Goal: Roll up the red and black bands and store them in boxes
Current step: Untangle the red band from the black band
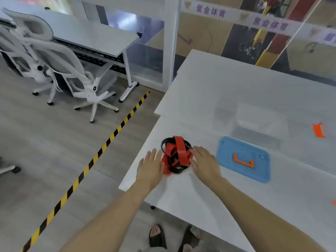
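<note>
Bands (pixel 176 157), red and black, lie tangled near the table (pixel 227 91) corner, between both flat hands: left hand (pixel 150 167) touches one side, right hand (pixel 205 163) the other.

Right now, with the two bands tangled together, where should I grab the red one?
Probably pinch the red band at its raised loop arching over the heap, coming from above with the right hand. That strip stands clear of the black band, while its lower part lies flat beneath the tangle.
</note>
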The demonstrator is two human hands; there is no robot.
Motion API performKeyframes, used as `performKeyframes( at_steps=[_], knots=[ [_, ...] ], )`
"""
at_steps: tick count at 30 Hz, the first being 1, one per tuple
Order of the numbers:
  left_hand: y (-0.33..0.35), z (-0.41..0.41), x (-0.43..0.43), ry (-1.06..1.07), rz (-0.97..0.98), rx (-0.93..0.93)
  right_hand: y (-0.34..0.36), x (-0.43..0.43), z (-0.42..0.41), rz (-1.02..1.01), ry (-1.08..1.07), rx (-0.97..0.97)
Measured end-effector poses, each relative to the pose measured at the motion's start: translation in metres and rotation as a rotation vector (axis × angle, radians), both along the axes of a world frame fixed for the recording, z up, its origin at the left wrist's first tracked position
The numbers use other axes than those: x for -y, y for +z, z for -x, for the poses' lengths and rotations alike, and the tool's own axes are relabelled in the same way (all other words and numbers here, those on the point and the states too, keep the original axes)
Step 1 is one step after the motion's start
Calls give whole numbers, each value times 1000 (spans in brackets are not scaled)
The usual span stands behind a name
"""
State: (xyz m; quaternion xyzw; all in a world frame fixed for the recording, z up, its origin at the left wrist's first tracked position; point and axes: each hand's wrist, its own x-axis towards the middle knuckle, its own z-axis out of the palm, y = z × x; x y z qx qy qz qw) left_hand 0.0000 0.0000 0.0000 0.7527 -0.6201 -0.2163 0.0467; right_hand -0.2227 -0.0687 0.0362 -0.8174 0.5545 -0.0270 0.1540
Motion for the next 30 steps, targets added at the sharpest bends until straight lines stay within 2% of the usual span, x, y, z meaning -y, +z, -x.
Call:
performKeyframes(
  at_steps=[8, 13, 17, 21, 27, 30],
  knots=[
    [-32, -2, 63, 15, -35, -126, -34, 67, -26, -135, -6, 73],
    [-60, -6, 79, 216, -54, -338, -51, 97, -41, -211, -6, 103],
    [-79, -2, 65, 370, -232, -360, -66, 98, -38, -303, 11, 52],
    [-98, 4, 49, 404, -342, -414, -79, 86, -24, -335, -6, 82],
    [-92, 15, 41, 579, -242, -598, -91, 56, -5, -359, -55, 198],
    [-79, 18, 36, 609, -128, -675, -84, 43, -1, -378, -140, 316]
  ],
)
